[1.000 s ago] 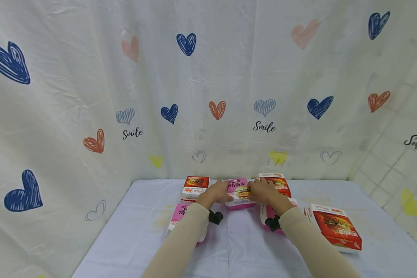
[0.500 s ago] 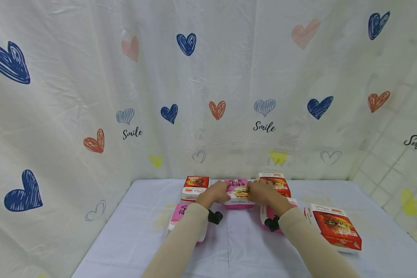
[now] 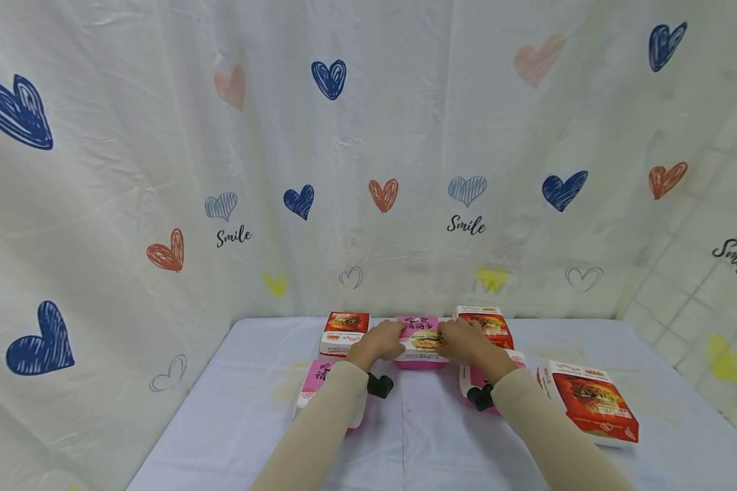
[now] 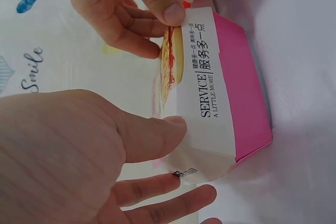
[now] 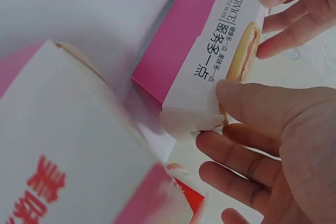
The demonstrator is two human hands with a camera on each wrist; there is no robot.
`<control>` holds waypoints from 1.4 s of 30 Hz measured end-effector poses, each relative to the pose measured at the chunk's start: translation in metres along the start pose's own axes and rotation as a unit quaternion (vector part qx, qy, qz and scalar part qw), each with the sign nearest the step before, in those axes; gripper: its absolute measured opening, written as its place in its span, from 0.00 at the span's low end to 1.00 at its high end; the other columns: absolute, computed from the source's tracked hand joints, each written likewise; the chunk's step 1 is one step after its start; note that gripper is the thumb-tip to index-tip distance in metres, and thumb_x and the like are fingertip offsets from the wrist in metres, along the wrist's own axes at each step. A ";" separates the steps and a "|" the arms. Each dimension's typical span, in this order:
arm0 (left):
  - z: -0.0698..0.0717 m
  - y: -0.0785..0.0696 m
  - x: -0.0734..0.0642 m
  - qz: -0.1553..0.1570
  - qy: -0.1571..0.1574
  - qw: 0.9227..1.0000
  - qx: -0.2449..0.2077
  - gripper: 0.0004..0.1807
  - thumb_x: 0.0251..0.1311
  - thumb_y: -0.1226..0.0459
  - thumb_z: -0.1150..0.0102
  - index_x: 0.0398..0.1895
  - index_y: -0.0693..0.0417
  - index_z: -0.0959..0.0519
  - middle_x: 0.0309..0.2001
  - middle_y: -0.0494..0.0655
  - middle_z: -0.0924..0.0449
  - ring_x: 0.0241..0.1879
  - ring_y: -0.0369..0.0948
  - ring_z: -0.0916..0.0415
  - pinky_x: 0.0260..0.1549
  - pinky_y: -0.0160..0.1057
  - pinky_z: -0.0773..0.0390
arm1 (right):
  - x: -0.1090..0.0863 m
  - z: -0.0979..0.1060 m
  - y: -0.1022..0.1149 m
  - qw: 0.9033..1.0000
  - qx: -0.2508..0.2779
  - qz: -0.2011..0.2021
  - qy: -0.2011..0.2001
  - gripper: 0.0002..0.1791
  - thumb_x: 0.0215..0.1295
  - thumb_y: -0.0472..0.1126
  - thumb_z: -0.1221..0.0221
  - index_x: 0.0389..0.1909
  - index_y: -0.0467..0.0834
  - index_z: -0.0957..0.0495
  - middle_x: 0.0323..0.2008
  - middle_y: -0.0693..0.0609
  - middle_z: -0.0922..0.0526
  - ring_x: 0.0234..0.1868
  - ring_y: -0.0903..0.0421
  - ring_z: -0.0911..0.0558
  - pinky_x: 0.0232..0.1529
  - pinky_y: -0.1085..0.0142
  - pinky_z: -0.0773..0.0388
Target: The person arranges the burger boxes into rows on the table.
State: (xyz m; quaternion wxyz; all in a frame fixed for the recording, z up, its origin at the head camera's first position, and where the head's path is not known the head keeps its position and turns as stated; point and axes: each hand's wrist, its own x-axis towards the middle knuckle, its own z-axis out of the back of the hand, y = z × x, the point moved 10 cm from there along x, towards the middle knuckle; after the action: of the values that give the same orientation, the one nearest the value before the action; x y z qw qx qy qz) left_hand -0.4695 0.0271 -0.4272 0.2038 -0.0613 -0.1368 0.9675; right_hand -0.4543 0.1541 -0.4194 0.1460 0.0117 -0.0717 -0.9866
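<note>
Burger box in pink-and-white card (image 3: 420, 342) looks down, hands not off it yet

So it's sitting just below centre frame, towards the back of the white cloth-covered table (image 3: 252, 389), lid looking closed. Left hand (image 3: 379, 344) and right hand (image 3: 465, 341) are each pinching a near corner, thumb on the front, fingers round the end.

Done, I'd say: it's roughly in line between the square red-and-white card box (image 3: 345, 334) on its left and the bigger red-and-white card box (image 3: 491, 329) on its right. Left to do: letting go, maybe a nudge straighter.

Closer to the bottom of the frame, the pink-topped white box (image 3: 314, 383) at left, the pink box half-hidden by the right wrist (image 3: 475, 378) and the large red box (image 3: 596, 401) at lower right are untouched. Can't tell if those count as finished.
</note>
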 end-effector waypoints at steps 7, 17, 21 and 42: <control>0.001 0.001 -0.002 0.008 -0.005 1.000 -0.007 0.32 0.65 0.65 0.41 0.74 0.50 0.30 0.66 0.49 0.22 0.63 0.46 0.24 0.65 0.49 0.25 | -0.002 0.001 0.002 1.000 0.004 0.000 0.001 0.16 0.65 0.47 0.31 0.45 0.41 0.20 0.41 0.49 0.15 0.49 0.46 0.21 0.60 0.38 0.33; -0.001 0.004 -0.003 0.027 -0.004 0.999 -0.033 0.31 0.67 0.65 0.41 0.74 0.49 0.30 0.67 0.51 0.22 0.62 0.47 0.24 0.64 0.53 0.25 | -0.002 0.001 0.003 1.000 0.000 0.001 -0.004 0.16 0.65 0.47 0.31 0.45 0.41 0.20 0.42 0.48 0.15 0.50 0.44 0.21 0.60 0.37 0.33; -0.001 0.004 -0.005 0.029 -0.003 0.999 -0.037 0.31 0.67 0.64 0.41 0.74 0.49 0.30 0.66 0.51 0.22 0.56 0.46 0.24 0.62 0.52 0.24 | -0.002 0.000 0.001 1.000 0.004 -0.002 -0.002 0.17 0.65 0.47 0.31 0.47 0.41 0.20 0.43 0.47 0.15 0.51 0.44 0.22 0.60 0.37 0.34; 0.034 -0.025 -0.035 0.006 -0.168 0.980 -0.107 0.23 0.65 0.58 0.38 0.64 0.47 0.22 0.59 0.50 0.21 0.55 0.46 0.21 0.51 0.50 0.19 | -0.060 0.050 -0.008 0.988 0.104 0.028 -0.113 0.22 0.68 0.44 0.35 0.58 0.37 0.22 0.49 0.41 0.15 0.52 0.42 0.19 0.54 0.43 0.23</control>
State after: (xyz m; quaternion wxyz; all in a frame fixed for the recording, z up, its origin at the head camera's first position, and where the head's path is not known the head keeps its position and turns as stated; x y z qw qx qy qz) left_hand -0.4346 0.0263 -0.3855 0.1643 0.0799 -0.2716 0.9449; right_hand -0.4012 0.1858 -0.3705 0.1623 -0.0863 -0.1905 -0.9643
